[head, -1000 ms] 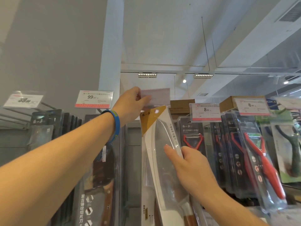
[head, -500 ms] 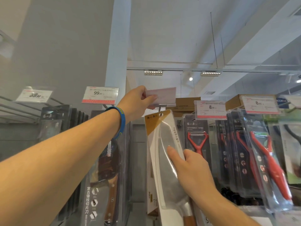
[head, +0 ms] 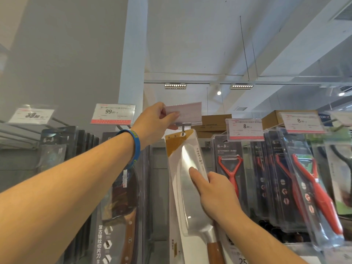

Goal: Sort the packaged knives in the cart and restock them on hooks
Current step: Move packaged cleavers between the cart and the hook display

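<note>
In the head view, a knife pack (head: 181,168) is seen at the middle of the frame, tilted, with its yellow top uppermost and the wooden handle toward the lower edge. It is gripped along its right edge by the right hand (head: 215,193), the thumb laid flat on the clear front over the blade. The hole in its top is held at the tip of a hook (head: 183,128); whether the hook passes through cannot be told. Just above, a tag (head: 187,113) on that hook is pinched between thumb and fingers of the left hand (head: 154,121), on whose wrist a blue band (head: 136,145) is worn. Dark knife packs (head: 118,206) are hung at lower left, red peelers (head: 230,168) at right.
</note>
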A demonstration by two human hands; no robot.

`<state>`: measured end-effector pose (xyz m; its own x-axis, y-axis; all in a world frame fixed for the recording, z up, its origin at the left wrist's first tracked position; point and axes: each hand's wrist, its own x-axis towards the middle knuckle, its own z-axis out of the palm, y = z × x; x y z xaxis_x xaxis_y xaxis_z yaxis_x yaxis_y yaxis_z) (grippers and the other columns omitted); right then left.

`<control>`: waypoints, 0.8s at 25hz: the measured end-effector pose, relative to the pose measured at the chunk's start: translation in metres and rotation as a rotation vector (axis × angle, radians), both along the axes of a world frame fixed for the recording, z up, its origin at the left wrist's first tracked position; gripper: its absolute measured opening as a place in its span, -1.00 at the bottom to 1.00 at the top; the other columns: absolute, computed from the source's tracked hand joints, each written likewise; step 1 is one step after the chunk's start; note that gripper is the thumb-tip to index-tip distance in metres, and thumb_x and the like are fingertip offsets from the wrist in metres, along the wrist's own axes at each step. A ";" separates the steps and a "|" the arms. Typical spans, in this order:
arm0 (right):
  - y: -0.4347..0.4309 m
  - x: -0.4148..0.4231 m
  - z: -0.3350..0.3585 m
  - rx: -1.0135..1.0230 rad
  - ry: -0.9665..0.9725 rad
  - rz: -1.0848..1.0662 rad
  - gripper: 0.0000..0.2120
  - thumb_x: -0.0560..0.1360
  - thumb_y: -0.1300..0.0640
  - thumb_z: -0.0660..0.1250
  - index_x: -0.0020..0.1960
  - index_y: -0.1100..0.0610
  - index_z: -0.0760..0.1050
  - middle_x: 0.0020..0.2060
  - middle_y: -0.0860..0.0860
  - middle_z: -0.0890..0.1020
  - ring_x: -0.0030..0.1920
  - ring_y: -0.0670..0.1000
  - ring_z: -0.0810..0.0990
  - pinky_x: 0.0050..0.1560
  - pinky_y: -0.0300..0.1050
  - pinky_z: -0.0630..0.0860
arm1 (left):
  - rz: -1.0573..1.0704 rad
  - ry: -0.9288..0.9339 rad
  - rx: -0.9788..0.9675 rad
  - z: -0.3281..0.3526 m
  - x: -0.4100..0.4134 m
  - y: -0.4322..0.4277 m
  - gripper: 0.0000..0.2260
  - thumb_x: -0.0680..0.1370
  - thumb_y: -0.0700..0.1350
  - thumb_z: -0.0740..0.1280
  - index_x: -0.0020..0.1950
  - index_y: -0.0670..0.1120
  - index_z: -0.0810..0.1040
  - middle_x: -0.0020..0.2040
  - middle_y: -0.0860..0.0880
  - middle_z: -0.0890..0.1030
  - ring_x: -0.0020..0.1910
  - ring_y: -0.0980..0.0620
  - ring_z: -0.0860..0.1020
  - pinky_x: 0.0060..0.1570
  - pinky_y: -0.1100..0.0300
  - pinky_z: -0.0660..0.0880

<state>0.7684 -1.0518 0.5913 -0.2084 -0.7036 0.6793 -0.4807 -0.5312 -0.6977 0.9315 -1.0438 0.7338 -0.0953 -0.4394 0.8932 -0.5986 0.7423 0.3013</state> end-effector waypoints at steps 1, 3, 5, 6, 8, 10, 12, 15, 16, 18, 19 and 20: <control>-0.001 0.000 0.000 0.009 -0.021 0.029 -0.41 0.52 -0.34 0.25 -0.07 0.22 0.59 -0.17 0.17 0.67 -0.13 0.19 0.68 -0.02 0.24 0.64 | -0.003 -0.003 0.006 0.000 0.001 -0.001 -0.79 0.62 0.10 0.23 0.08 -0.02 0.44 -0.16 0.15 0.55 -0.27 0.20 0.53 -0.38 0.44 0.37; -0.001 -0.001 -0.001 0.022 -0.049 0.056 -0.37 0.53 -0.34 0.25 -0.08 0.27 0.59 -0.18 0.19 0.68 -0.14 0.18 0.69 -0.07 0.19 0.65 | 0.006 -0.005 0.009 -0.001 0.002 -0.001 -0.78 0.62 0.11 0.23 0.09 -0.03 0.45 -0.16 0.17 0.55 -0.28 0.21 0.52 -0.39 0.45 0.36; 0.001 -0.004 -0.002 0.043 -0.067 0.067 -0.42 0.52 -0.35 0.23 -0.16 0.19 0.58 -0.27 0.08 0.68 -0.25 0.03 0.69 -0.19 0.02 0.64 | -0.009 0.002 0.012 -0.003 0.002 -0.002 -0.76 0.62 0.11 0.24 0.10 -0.06 0.46 -0.15 0.17 0.55 -0.27 0.22 0.53 -0.40 0.47 0.37; 0.002 -0.004 -0.003 0.058 -0.075 0.081 -0.45 0.53 -0.35 0.23 -0.16 0.15 0.58 -0.27 0.04 0.68 -0.25 -0.01 0.69 -0.16 -0.03 0.65 | -0.016 0.009 0.013 -0.004 0.002 -0.002 -0.75 0.62 0.10 0.24 0.11 -0.06 0.46 -0.15 0.17 0.56 -0.27 0.22 0.54 -0.41 0.47 0.38; 0.003 -0.003 -0.004 0.095 -0.112 0.130 -0.48 0.53 -0.34 0.23 -0.13 0.12 0.59 -0.23 0.02 0.70 -0.19 0.01 0.70 -0.08 -0.01 0.67 | -0.017 0.021 0.009 -0.007 0.001 -0.001 -0.76 0.62 0.10 0.24 0.12 -0.06 0.46 -0.15 0.17 0.55 -0.27 0.22 0.53 -0.40 0.46 0.38; 0.005 -0.001 -0.004 0.130 -0.169 0.186 -0.50 0.52 -0.35 0.25 -0.11 0.10 0.59 -0.25 -0.02 0.71 -0.21 0.00 0.72 -0.18 -0.09 0.65 | -0.011 0.029 0.004 -0.008 0.001 0.001 -0.74 0.62 0.10 0.24 0.14 -0.07 0.46 -0.10 0.10 0.58 -0.21 0.16 0.53 -0.30 0.37 0.43; 0.008 0.000 -0.003 0.142 -0.175 0.205 -0.49 0.52 -0.35 0.26 -0.11 0.11 0.59 -0.28 -0.02 0.71 -0.23 -0.01 0.72 -0.21 -0.10 0.65 | 0.009 0.033 0.002 -0.008 0.001 0.001 -0.72 0.62 0.10 0.25 0.15 -0.08 0.46 -0.01 -0.01 0.60 -0.11 0.06 0.55 -0.15 0.24 0.51; 0.012 -0.002 -0.001 0.108 -0.153 0.174 -0.47 0.52 -0.35 0.26 -0.12 0.14 0.59 -0.29 0.01 0.71 -0.23 0.03 0.72 -0.10 0.01 0.70 | 0.025 0.037 0.002 -0.009 0.001 0.000 -0.73 0.62 0.11 0.24 0.15 -0.07 0.46 0.03 -0.04 0.61 -0.10 0.04 0.54 -0.21 0.26 0.46; 0.012 -0.003 -0.001 0.077 -0.118 0.132 -0.46 0.53 -0.35 0.25 -0.12 0.15 0.59 -0.26 0.04 0.70 -0.20 0.06 0.72 -0.06 0.07 0.69 | 0.022 0.038 0.005 -0.009 0.000 -0.001 -0.74 0.62 0.11 0.24 0.15 -0.07 0.46 0.03 -0.03 0.62 -0.11 0.05 0.54 -0.24 0.28 0.43; 0.013 -0.003 -0.002 0.016 -0.021 0.013 -0.44 0.55 -0.36 0.21 -0.13 0.14 0.58 -0.22 0.06 0.68 -0.17 0.08 0.68 -0.02 0.14 0.66 | 0.017 0.049 0.006 -0.010 -0.001 -0.002 -0.73 0.62 0.11 0.24 0.14 -0.06 0.46 0.03 -0.04 0.64 -0.08 0.03 0.56 -0.24 0.28 0.43; 0.013 -0.004 -0.002 -0.006 0.012 -0.031 -0.43 0.55 -0.37 0.19 -0.15 0.13 0.57 -0.22 0.06 0.66 -0.17 0.07 0.66 -0.02 0.15 0.65 | 0.021 0.051 0.001 -0.010 -0.002 -0.002 -0.73 0.61 0.12 0.24 0.14 -0.06 0.46 0.02 -0.04 0.64 -0.09 0.03 0.56 -0.25 0.28 0.43; 0.013 -0.005 -0.002 -0.025 0.027 -0.054 -0.43 0.55 -0.38 0.18 -0.16 0.14 0.56 -0.23 0.06 0.65 -0.18 0.08 0.65 -0.04 0.15 0.64 | 0.028 0.049 -0.008 -0.009 -0.002 -0.002 -0.74 0.61 0.12 0.24 0.12 -0.05 0.46 0.01 -0.03 0.65 -0.13 0.08 0.56 -0.28 0.31 0.43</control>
<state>0.7633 -1.0385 0.5896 -0.2270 -0.6748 0.7023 -0.5276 -0.5209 -0.6711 0.9295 -1.0462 0.7244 -0.0392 -0.4343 0.8999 -0.6042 0.7276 0.3249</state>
